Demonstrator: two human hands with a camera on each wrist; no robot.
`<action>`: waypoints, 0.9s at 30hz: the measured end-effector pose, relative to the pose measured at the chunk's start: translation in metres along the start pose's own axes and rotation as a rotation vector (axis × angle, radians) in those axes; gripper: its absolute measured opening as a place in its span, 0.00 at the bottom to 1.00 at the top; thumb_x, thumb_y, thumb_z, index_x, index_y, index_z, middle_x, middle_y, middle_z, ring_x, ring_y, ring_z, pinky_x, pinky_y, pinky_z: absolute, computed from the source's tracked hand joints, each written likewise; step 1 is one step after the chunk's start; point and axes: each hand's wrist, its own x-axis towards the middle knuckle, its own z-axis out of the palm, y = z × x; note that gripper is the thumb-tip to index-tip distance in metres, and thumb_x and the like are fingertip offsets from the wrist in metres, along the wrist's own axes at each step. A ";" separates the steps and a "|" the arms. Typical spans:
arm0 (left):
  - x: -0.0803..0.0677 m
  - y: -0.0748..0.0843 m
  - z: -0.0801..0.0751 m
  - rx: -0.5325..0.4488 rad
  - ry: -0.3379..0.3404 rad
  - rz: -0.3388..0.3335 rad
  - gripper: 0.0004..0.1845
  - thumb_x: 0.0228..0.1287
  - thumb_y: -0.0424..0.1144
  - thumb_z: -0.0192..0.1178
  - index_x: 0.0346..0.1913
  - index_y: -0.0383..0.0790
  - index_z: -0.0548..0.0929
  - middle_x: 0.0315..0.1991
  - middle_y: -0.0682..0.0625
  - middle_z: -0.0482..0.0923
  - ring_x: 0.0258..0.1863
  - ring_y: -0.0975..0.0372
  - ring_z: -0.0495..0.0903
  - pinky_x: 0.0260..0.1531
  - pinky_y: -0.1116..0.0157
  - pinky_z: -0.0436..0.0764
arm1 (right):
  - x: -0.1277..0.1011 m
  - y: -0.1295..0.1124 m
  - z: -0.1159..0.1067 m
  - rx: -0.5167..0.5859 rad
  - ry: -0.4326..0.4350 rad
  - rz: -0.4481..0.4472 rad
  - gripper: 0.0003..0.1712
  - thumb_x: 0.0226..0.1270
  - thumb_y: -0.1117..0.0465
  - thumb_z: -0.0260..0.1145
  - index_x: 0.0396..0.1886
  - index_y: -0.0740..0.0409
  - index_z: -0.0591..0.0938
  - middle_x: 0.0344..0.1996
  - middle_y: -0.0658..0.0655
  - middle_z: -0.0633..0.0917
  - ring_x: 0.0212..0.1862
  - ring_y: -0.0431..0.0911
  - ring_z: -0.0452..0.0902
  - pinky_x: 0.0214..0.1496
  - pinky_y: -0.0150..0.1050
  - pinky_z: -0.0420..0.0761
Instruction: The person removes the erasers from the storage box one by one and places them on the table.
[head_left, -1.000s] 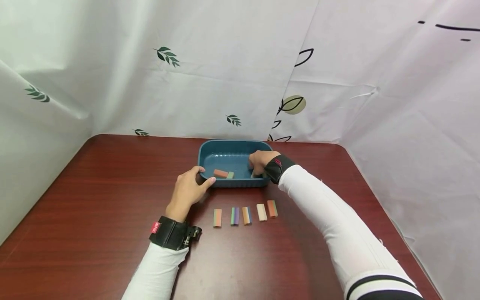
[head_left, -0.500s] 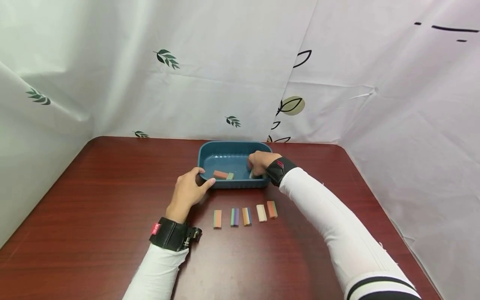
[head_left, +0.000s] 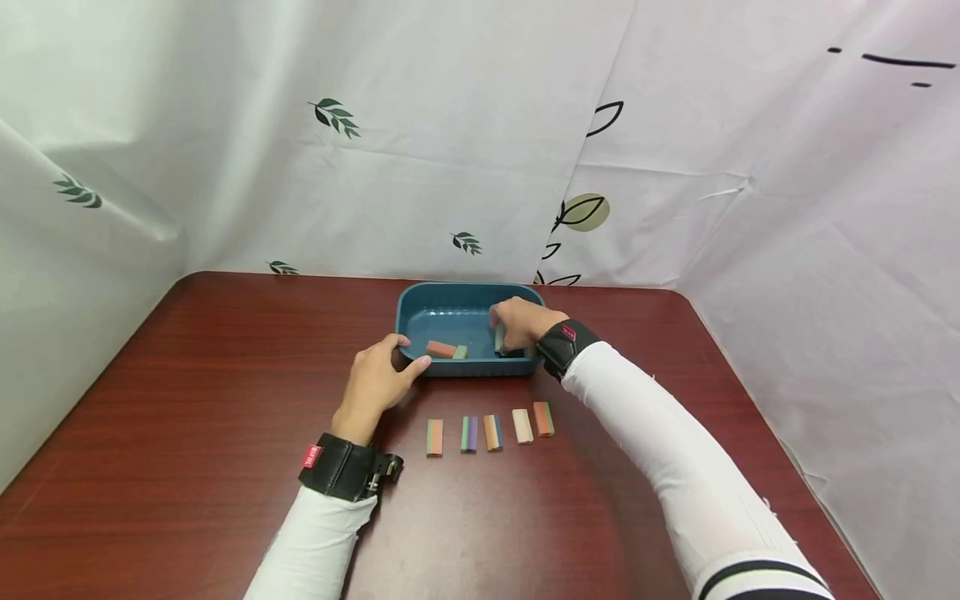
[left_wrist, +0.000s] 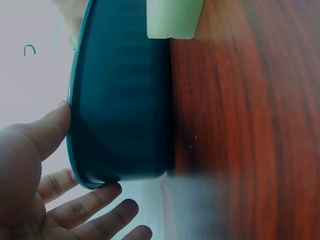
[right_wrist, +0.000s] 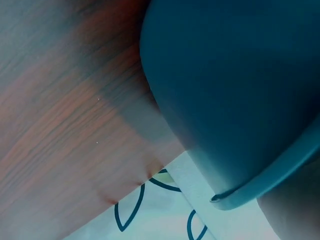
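A dark blue plastic tub [head_left: 471,367] stands at the back of the table. My left hand [head_left: 375,383] holds its front left corner, thumb on the front side and fingers spread along the left; in the left wrist view the thumb meets the tub's rim [left_wrist: 71,85]. Inside the tub's right end, my right hand [head_left: 519,323] pinches a pale grey-green block [head_left: 500,338], partly hidden by the fingers. An orange block [head_left: 441,348] and a light green block [head_left: 461,352] lie in the tub. The right wrist view shows mostly the tub's outer wall [right_wrist: 225,85].
Several small two-tone blocks form a row before the tub: green-orange [head_left: 435,437], green-purple [head_left: 468,434], tan-blue [head_left: 492,432], cream [head_left: 522,426] and orange-green [head_left: 543,419]. A white patterned curtain [head_left: 390,192] hangs behind the reddish-brown table [head_left: 187,400].
My right hand has shifted slightly up and left inside the tub, and more of the pale block shows beneath its fingers. My left hand and the row of blocks stay put.
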 end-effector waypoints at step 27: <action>-0.001 -0.001 0.002 -0.006 0.012 0.014 0.28 0.65 0.55 0.61 0.61 0.40 0.74 0.58 0.35 0.75 0.57 0.42 0.71 0.51 0.45 0.73 | -0.051 0.005 0.010 0.330 0.333 -0.092 0.30 0.53 0.66 0.76 0.56 0.67 0.77 0.48 0.60 0.76 0.41 0.48 0.80 0.42 0.40 0.81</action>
